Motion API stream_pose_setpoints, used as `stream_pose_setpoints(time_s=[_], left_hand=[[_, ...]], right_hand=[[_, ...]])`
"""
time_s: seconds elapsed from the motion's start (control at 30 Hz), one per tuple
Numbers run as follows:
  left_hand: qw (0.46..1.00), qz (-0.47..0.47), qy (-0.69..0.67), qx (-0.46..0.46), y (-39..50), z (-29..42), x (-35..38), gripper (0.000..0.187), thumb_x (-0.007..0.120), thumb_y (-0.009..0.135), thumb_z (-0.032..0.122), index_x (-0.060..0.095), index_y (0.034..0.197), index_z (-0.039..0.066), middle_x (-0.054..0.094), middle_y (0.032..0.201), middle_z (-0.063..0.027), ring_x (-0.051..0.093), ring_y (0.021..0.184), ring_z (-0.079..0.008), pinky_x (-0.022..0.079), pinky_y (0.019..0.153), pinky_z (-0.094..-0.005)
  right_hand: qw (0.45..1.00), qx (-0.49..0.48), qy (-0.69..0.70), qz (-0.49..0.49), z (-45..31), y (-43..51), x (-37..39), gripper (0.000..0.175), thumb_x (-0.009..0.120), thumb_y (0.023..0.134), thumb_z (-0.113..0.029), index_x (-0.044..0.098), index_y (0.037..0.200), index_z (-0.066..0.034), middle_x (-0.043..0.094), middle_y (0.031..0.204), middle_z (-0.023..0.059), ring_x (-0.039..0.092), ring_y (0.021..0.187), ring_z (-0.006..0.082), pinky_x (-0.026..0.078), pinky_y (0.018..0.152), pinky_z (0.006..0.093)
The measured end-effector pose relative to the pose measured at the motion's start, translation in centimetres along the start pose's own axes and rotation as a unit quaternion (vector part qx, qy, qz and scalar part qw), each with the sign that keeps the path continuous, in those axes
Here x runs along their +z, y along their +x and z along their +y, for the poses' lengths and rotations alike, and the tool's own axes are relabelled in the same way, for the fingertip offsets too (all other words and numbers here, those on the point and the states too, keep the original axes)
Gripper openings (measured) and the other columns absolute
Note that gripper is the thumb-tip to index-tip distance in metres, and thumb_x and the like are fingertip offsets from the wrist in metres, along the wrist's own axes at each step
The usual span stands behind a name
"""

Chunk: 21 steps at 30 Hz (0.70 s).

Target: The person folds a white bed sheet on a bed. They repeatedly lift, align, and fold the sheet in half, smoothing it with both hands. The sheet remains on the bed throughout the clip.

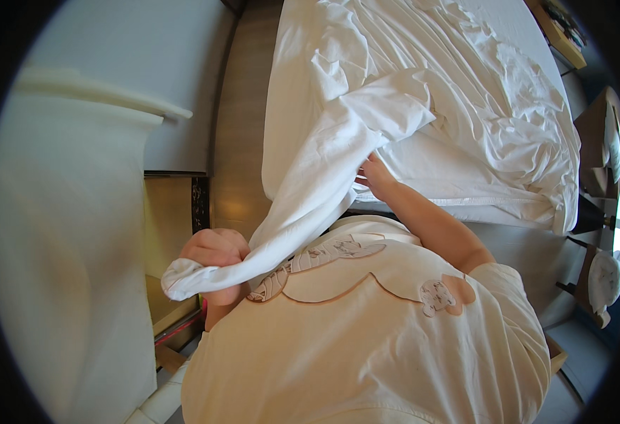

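Observation:
A long white bed cloth (pixel 310 153) runs from the bed down towards me, gathered into a narrow twist at its near end. My left hand (pixel 217 249) grips that end, and the cloth wraps over the fingers with a bunched tip hanging beyond them. At the near edge of the bed, my right hand (pixel 378 177) is against the underside of the same cloth. Its fingertips are partly hidden by the fabric, so I cannot see whether they pinch it. More white bedding (pixel 501 100) lies rumpled across the mattress, which has a white fitted cover (pixel 289 127).
A strip of wooden floor (pixel 241 106) separates the bed from a grey panel (pixel 183 53) on the left. Nearer on that side are a large pale surface (pixel 71 212) and an open compartment (pixel 169 228). Chairs (pixel 601 281) and a black lamp shade (pixel 588 214) stand at the right.

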<state>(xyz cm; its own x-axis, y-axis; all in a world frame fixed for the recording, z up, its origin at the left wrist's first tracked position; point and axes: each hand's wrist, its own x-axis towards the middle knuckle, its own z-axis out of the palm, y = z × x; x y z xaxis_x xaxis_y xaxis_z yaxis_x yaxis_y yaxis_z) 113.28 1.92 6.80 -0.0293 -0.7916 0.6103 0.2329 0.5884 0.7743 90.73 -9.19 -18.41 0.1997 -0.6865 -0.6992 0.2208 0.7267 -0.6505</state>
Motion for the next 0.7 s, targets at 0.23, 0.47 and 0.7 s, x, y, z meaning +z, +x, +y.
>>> stream_pose_setpoints(time_s=[0.23, 0.47, 0.7], left_hand=[[0.993, -0.011, -0.113, 0.008, 0.9, 1.5, -2.0, 0.023, 0.04, 0.092, 0.017, 0.038, 0.071, 0.008, 0.037, 0.069, -0.005, 0.036, 0.054, -0.0161, 0.025, 0.045, -0.0307], [0.87, 0.442, 0.136, -0.168, -3.7, -1.9, -11.6, 0.026, 0.051, 0.092, 0.024, 0.056, 0.094, -0.002, 0.058, 0.088, -0.009, 0.057, 0.075, -0.0176, 0.048, 0.067, -0.0316], [0.679, 0.3, 0.459, -0.488, -20.6, -14.3, -21.0, 0.039, 0.07, 0.077, 0.031, 0.065, 0.092, -0.005, 0.066, 0.087, -0.0125, 0.062, 0.076, -0.0196, 0.047, 0.069, -0.0335]], right_hand=[[0.969, -0.01, 0.241, 0.056, 1.1, 6.3, 1.0, 0.05, 0.06, 0.084, -0.025, 0.039, 0.125, -0.0049, 0.056, 0.112, 0.0102, 0.061, 0.09, 0.0235, 0.053, 0.074, 0.0399], [0.974, -0.087, 0.181, 0.103, 0.1, 0.5, -5.7, 0.026, 0.057, 0.088, -0.024, 0.059, 0.096, 0.0003, 0.062, 0.085, 0.009, 0.06, 0.071, 0.0171, 0.048, 0.06, 0.0312], [0.941, -0.258, -0.197, 0.099, 3.2, -16.1, -6.0, 0.022, 0.056, 0.09, -0.016, 0.059, 0.1, 0.0028, 0.064, 0.073, 0.0103, 0.054, 0.068, 0.0075, 0.046, 0.06, 0.0271]])
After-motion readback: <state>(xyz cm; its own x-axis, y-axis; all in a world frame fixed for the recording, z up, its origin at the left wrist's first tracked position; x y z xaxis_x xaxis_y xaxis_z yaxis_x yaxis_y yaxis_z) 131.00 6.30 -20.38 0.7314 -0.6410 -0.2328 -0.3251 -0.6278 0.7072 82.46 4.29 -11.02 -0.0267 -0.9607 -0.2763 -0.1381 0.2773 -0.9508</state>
